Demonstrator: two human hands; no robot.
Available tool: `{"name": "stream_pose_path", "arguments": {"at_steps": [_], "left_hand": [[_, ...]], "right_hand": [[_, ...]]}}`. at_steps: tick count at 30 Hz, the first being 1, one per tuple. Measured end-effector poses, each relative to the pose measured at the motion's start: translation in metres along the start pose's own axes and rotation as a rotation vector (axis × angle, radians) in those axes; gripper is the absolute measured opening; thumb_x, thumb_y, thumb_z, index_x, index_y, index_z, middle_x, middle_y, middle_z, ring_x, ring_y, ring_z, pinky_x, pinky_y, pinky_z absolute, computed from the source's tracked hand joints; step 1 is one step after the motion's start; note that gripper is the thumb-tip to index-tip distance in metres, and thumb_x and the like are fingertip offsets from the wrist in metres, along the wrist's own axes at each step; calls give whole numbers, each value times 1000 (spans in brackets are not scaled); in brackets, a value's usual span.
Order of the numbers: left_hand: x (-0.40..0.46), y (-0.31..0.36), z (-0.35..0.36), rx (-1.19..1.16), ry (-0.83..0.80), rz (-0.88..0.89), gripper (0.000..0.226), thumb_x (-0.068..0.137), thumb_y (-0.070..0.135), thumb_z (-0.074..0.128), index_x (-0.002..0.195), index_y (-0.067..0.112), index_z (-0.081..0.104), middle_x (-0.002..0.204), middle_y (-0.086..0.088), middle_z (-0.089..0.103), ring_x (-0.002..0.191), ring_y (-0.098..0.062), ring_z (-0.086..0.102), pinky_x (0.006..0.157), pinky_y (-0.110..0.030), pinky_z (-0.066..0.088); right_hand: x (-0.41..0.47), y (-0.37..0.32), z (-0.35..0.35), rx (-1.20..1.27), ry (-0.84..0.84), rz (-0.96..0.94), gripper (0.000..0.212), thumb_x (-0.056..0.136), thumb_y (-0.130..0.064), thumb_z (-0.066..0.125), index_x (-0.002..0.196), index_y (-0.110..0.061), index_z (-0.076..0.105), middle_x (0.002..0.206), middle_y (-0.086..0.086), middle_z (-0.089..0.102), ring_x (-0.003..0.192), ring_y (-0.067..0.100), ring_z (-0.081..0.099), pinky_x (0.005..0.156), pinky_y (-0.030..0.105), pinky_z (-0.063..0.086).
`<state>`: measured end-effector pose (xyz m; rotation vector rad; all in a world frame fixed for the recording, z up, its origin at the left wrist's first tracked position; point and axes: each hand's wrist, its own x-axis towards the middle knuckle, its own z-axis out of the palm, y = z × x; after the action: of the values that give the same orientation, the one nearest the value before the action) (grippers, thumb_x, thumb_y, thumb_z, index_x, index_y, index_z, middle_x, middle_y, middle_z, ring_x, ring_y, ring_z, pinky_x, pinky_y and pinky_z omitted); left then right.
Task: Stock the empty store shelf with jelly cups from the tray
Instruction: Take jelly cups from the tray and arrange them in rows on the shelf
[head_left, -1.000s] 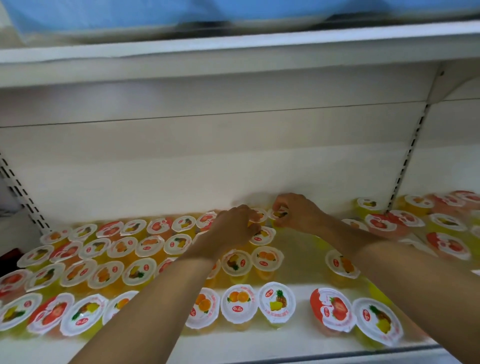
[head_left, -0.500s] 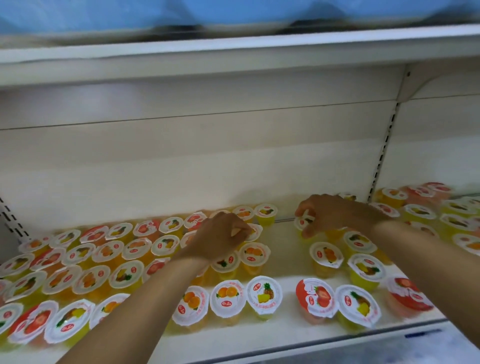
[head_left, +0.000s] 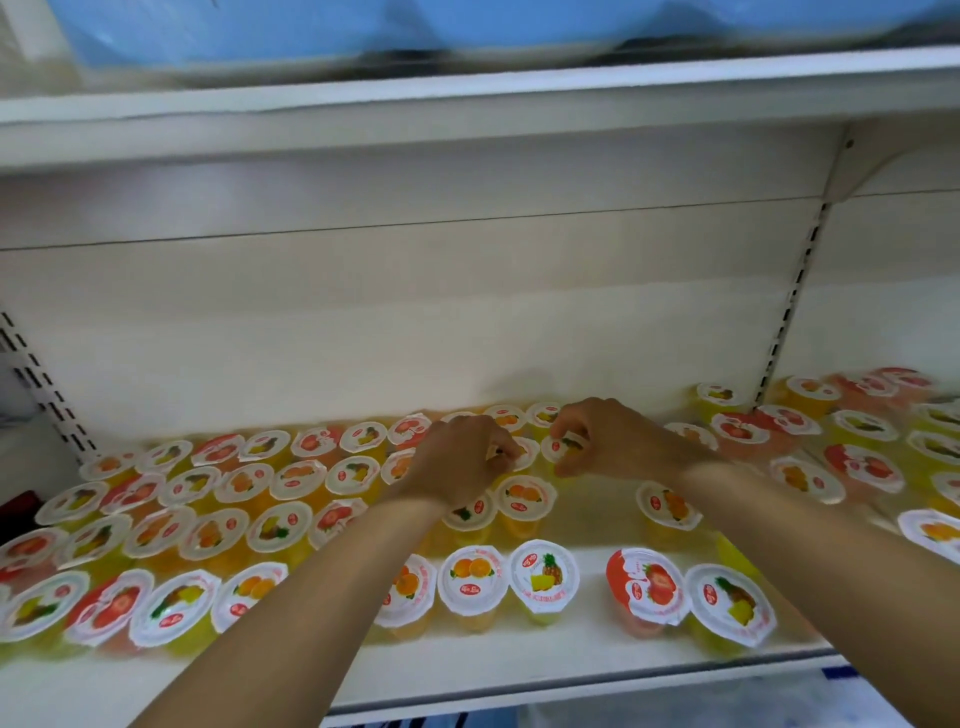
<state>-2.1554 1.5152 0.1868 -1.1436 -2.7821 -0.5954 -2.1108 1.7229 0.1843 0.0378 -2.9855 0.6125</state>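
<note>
i note the right hand (head_left: 602, 441) pinching a jelly cup (head_left: 563, 448) at the shelf (head_left: 519, 670) rear; left hand (head_left: 462, 462) curled, contents unclear. light, slick foil: i'd grip the rim.

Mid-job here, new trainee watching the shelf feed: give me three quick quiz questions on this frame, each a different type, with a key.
1. True or false: the right hand pinches a jelly cup near the back of the shelf.
2. Multiple choice: the bare strip of shelf among the cups lies
A. at the far left
B. right of the hands, beside the orange-lidded cup
C. nowhere
3. Fill in: in the front row, the cup just left of the bare strip has a ______ pictured on its lid.

Key: 1 true; 2 B; 3 pineapple.
</note>
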Motion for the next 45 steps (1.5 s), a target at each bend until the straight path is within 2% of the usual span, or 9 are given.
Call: {"name": "stream_pose_path", "arguments": {"at_steps": [4,7,10,13,17,23,34,41,45], "left_hand": [[-2,2,-1,11,-8,-23,18,94,32,58,107,32,70,119,12,65,108,-12,59,94,-32,47],[-5,5,0,-9,-10,-57,20,94,35,57,110,34,68,122,12,63,110,-13,58,95,-32,46],[-12,10,0,-24,-16,-93,22,94,40,55,114,38,64,129,15,58,119,-13,52,102,-32,41],[-22,15,-2,-18,-39,-64,21,94,40,56,113,38,66,130,16,55,124,-11,46,103,-28,32],[-31,20,-3,-27,-70,-56,20,87,49,63,103,40,70,121,17,58,116,-9,49,100,-30,37],[-33,20,-1,-64,-90,-87,18,77,56,68,90,44,71,113,21,59,110,-12,52,99,-37,40],[-39,26,-5,-72,-119,-79,24,79,46,72,101,35,72,123,12,59,113,-13,53,99,-34,41],[-50,40,-5,23,-63,-66,28,86,47,63,111,34,69,129,13,58,115,-11,52,97,-27,40],[-69,48,2,-75,-5,-34,29,88,49,61,112,34,68,123,21,61,112,-2,55,91,-21,43]], "right_hand": [[-1,-1,3,9,-13,6,33,73,-39,77,102,-29,62,97,-16,53,77,2,48,62,17,35],[-13,-3,-5,-68,-12,19,41,81,-49,69,115,-29,63,118,-8,59,96,10,56,82,30,46],[-35,-5,-26,-33,-33,48,42,82,-53,66,118,-32,63,120,-12,57,109,9,56,93,32,45],[-58,-2,-51,-94,-192,137,49,73,-59,72,118,-45,60,117,-15,55,109,9,55,94,31,46],[-79,-3,-64,-287,-363,241,68,65,-54,78,125,-51,47,118,-14,46,105,11,51,88,28,48],[-81,-12,-42,-298,-232,216,56,73,-43,73,123,-37,48,116,-7,56,95,12,53,76,25,46],[-60,-33,-10,-214,-102,51,42,75,-46,71,111,-30,56,98,-9,54,88,12,49,68,26,35],[-72,-24,-12,-201,-65,-8,38,80,-52,65,114,-35,59,116,-5,56,102,17,54,88,33,45],[-93,-20,-21,-103,-18,-105,28,83,-55,61,109,-43,64,112,-12,58,104,12,56,90,34,46]]}}
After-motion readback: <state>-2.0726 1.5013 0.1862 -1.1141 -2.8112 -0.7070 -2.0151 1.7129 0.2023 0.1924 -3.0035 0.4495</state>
